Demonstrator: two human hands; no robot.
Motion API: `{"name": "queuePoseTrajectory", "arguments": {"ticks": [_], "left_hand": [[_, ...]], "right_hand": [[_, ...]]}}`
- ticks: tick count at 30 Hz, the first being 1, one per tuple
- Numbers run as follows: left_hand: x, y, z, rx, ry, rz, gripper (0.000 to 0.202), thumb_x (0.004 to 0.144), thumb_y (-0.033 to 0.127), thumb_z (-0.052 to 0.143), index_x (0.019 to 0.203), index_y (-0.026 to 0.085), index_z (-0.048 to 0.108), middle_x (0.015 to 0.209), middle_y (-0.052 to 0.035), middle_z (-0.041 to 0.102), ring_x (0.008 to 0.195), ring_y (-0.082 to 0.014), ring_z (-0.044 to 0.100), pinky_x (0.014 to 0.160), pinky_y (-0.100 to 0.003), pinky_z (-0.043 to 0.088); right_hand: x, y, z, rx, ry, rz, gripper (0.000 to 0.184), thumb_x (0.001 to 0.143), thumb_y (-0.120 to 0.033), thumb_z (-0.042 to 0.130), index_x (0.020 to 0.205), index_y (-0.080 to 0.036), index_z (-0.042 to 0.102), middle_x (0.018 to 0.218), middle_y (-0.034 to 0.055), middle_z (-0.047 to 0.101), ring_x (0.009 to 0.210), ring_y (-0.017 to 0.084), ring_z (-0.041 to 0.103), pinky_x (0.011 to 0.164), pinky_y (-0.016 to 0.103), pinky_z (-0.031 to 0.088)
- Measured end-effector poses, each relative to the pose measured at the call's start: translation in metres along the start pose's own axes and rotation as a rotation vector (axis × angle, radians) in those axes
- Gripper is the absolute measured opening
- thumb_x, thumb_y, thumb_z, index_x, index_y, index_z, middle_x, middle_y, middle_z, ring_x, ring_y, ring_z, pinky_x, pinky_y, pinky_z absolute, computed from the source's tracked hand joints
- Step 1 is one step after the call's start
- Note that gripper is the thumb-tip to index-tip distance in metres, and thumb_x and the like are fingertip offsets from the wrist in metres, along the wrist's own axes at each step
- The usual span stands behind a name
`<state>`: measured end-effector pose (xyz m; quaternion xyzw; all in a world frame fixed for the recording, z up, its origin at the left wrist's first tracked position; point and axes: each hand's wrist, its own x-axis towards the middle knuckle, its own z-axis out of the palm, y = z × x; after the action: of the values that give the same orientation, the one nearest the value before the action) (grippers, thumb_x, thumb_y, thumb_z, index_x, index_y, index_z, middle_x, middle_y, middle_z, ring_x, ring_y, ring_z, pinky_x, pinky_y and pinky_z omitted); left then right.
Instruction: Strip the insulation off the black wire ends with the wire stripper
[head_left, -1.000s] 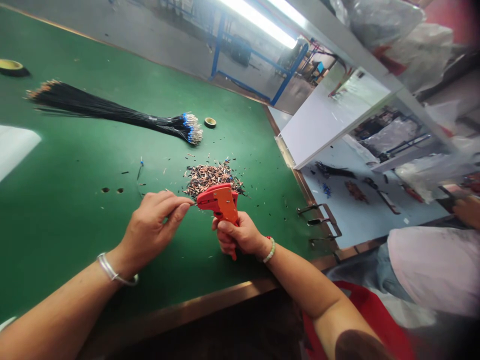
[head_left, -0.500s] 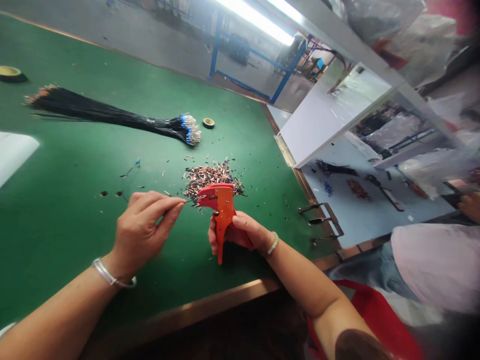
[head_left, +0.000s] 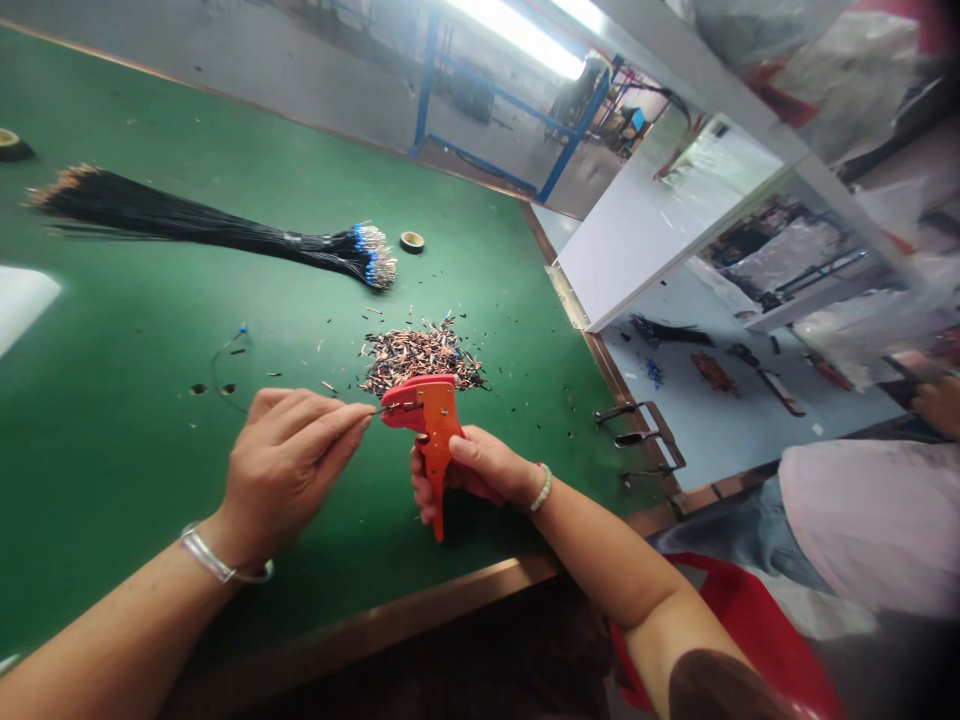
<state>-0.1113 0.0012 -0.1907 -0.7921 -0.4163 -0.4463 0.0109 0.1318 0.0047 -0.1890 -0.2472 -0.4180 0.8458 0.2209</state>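
Now the left hand [head_left: 289, 475] grips a thin dark wire [head_left: 394, 408] narrowly, feeding it into an orange plastic wire stripper [head_left: 435, 425] clenched in the right hand [head_left: 480, 470]. A squeeze seems due.

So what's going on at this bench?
A person at a green-topped workbench grips an orange wire stripper in their right hand. Their left hand pinches a thin wire against the tool's front end. A heap of copper and black wire scraps lies just beyond, and farther off lies a bundle of black wires with metal-tipped ends.
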Motion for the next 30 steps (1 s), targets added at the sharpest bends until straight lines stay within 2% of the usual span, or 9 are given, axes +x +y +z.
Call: {"name": "queuePoseTrajectory", "arguments": {"ticks": [11, 20, 26, 28, 30], "left_hand": [[0.0, 0.001, -0.002, -0.018, 0.01, 0.014, 0.022, 0.084, 0.016, 0.065, 0.103, 0.029, 0.063, 0.084, 0.0011, 0.07, 0.071, -0.0167, 0.063, 0.077, -0.038, 0.046], [0.004, -0.002, 0.002, 0.019, -0.079, 0.027, 0.017, 0.09, 0.021, 0.056, 0.105, 0.025, 0.063, 0.086, -0.0018, 0.07, 0.078, -0.0194, 0.063, 0.082, -0.04, 0.041], [0.003, 0.0, 0.002, 0.015, -0.109, 0.073, 0.011, 0.089, 0.017, 0.056, 0.098, 0.022, 0.061, 0.078, -0.001, 0.067, 0.067, -0.0175, 0.057, 0.076, -0.038, 0.04], [0.002, -0.001, 0.002, 0.018, -0.102, 0.065, 0.012, 0.089, 0.017, 0.057, 0.099, 0.022, 0.061, 0.08, -0.0012, 0.068, 0.068, -0.0177, 0.058, 0.076, -0.039, 0.041], [0.001, -0.001, 0.001, 0.022, -0.097, 0.048, 0.014, 0.089, 0.018, 0.058, 0.1, 0.024, 0.062, 0.082, -0.0012, 0.069, 0.07, -0.0181, 0.059, 0.077, -0.039, 0.041]], "right_hand": [[0.002, 0.009, 0.004, -0.03, 0.108, -0.045, 0.051, 0.08, -0.061, 0.065, 0.091, -0.012, 0.053, 0.062, -0.0007, 0.057, 0.049, 0.013, 0.058, 0.047, 0.028, 0.051], [0.003, 0.007, 0.011, -0.051, 0.18, -0.049, 0.049, 0.077, -0.059, 0.069, 0.086, -0.015, 0.05, 0.05, -0.0086, 0.044, 0.037, 0.007, 0.042, 0.037, 0.022, 0.041], [0.001, 0.008, 0.011, -0.071, 0.172, -0.038, 0.044, 0.082, -0.056, 0.066, 0.092, -0.016, 0.049, 0.048, -0.0116, 0.037, 0.034, 0.004, 0.032, 0.034, 0.018, 0.032], [0.002, 0.008, 0.009, -0.057, 0.146, -0.048, 0.043, 0.083, -0.055, 0.064, 0.093, -0.015, 0.05, 0.05, -0.0109, 0.038, 0.036, 0.004, 0.033, 0.035, 0.019, 0.033], [0.003, 0.007, 0.007, -0.035, 0.093, -0.062, 0.046, 0.082, -0.055, 0.065, 0.097, -0.014, 0.051, 0.056, -0.0074, 0.044, 0.043, 0.007, 0.044, 0.041, 0.022, 0.041]]}}
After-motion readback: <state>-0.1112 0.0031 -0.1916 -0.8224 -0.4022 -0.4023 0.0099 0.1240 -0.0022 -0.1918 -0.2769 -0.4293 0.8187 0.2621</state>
